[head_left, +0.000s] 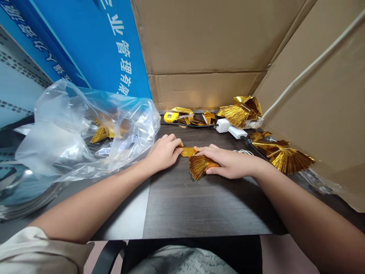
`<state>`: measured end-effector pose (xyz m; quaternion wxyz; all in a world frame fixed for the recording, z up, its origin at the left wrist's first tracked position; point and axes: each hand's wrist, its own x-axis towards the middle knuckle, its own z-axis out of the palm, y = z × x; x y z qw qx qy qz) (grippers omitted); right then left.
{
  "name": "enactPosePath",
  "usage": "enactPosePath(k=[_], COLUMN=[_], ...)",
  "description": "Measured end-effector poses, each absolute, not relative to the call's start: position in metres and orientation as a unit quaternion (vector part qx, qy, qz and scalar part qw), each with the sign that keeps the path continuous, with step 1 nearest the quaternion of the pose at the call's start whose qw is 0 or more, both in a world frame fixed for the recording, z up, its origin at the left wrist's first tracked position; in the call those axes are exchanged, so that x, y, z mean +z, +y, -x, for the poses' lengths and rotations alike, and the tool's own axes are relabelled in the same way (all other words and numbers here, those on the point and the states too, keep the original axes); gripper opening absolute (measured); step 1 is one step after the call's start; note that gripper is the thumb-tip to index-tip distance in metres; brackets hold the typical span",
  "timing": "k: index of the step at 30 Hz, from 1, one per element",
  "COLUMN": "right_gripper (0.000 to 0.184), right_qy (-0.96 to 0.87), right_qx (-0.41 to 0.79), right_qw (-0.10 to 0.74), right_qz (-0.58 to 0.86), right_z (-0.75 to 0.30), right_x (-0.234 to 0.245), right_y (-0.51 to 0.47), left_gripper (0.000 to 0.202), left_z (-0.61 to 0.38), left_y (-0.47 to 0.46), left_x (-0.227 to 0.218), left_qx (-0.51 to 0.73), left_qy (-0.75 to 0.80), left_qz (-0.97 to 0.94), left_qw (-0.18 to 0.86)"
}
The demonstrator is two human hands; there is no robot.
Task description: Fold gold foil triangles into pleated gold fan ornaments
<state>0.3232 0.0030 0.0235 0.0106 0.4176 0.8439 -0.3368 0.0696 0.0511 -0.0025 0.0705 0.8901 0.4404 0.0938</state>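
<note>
A gold foil paper piece (pixel 196 164) lies on the dark wooden table (pixel 199 205), pleated like a fan at its near end and folded flat at its far end. My left hand (pixel 164 152) has its fingers curled and pressed on the folded far end. My right hand (pixel 228 161) lies over the pleated part, fingers together, thumb under the edge, holding it down.
A clear plastic bag (pixel 85 129) with gold pieces stands at the left. Finished gold fans (pixel 288 158) lie right, more gold fans (pixel 241 110) at the back. A white power strip (pixel 229 128), a yellow tool (pixel 171 117) and cardboard walls (pixel 313 95) enclose the table.
</note>
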Motion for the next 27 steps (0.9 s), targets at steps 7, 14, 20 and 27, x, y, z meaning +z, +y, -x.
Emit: enactPosePath(k=[7,14,20,27], right_gripper=[0.057,0.055,0.052,0.051], right_qy=[0.862,0.877,0.893,0.896], right_qx=[-0.325,-0.331,-0.315,-0.311], right_qw=[-0.009,-0.040,-0.050,-0.046], right_qz=[-0.389,-0.347,-0.318,-0.314], right_z=[-0.317,-0.312,-0.308,-0.303], right_x=[0.017,0.013,0.010,0.009], right_y=[0.000,-0.002,-0.004,-0.006], left_gripper=[0.018,0.008,0.018,0.015], left_z=[-0.069,-0.060,-0.072,-0.068], left_y=[0.056,0.069,0.066,0.054], left_x=[0.007,0.001,-0.004,0.003], left_qx=[0.027,0.090,0.363,0.436], left_qy=[0.528,0.525,0.408,0.309], left_qz=[-0.843,-0.829,-0.767,-0.838], left_qw=[0.102,0.170,0.338,0.111])
